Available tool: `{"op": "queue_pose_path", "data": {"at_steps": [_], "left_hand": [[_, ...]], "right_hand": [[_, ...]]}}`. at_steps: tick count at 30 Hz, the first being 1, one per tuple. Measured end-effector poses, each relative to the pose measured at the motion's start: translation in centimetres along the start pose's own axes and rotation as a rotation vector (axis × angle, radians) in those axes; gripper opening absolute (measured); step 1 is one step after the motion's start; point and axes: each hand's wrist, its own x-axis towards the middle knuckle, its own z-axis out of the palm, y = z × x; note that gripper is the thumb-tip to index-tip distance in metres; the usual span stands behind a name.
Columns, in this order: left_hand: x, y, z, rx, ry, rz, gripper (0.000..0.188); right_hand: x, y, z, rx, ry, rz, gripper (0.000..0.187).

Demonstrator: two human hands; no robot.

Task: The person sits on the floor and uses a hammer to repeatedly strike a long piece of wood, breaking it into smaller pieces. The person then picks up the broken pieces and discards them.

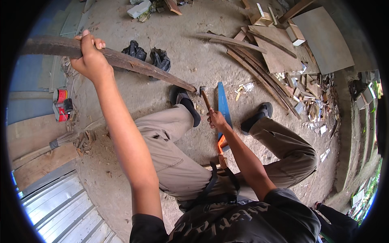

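My left hand (91, 56) is closed around a long dark wooden beam (137, 65), near its raised left part. The beam slants down to the right, and its far end comes close to my left shoe. In my right hand (217, 119) is a hammer (205, 98), gripped by its wooden handle. Its dark head is right by the beam's end; whether the two touch I cannot tell. Beneath my right hand and forearm lies a handsaw (223, 103) with a blue blade and an orange handle, on the concrete floor between my legs.
Two black plastic bags (160, 60) sit behind the beam. Long wood strips (259, 75), plywood sheets (322, 38) and scattered offcuts (314, 95) occupy the right side. Red-and-white cans (60, 105) stand at left, above a corrugated metal sheet (60, 204). Concrete steps (356, 137) edge the far right.
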Motion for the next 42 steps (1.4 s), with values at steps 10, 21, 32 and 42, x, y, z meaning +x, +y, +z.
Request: {"op": "queue_pose_path", "data": {"at_steps": [10, 21, 32, 42], "left_hand": [[0.7, 0.4, -1.4, -0.325, -0.485, -0.177, 0.017], [0.5, 0.1, -1.0, -0.342, -0.43, -0.182, 0.017], [0.4, 0.4, -0.6, -0.268, -0.419, -0.144, 0.027], [0.5, 0.2, -0.5, -0.265, -0.417, -0.149, 0.027]], "right_hand": [[0.9, -11.2, -5.0, -0.69, -0.218, 0.105, 0.027], [0.5, -19.0, -1.6, -0.75, -0.28, 0.084, 0.022], [-2.2, -21.0, -1.1, -0.919, -0.295, -0.022, 0.031], [-1.0, -19.1, -2.5, -0.91, -0.316, -0.01, 0.027]]}}
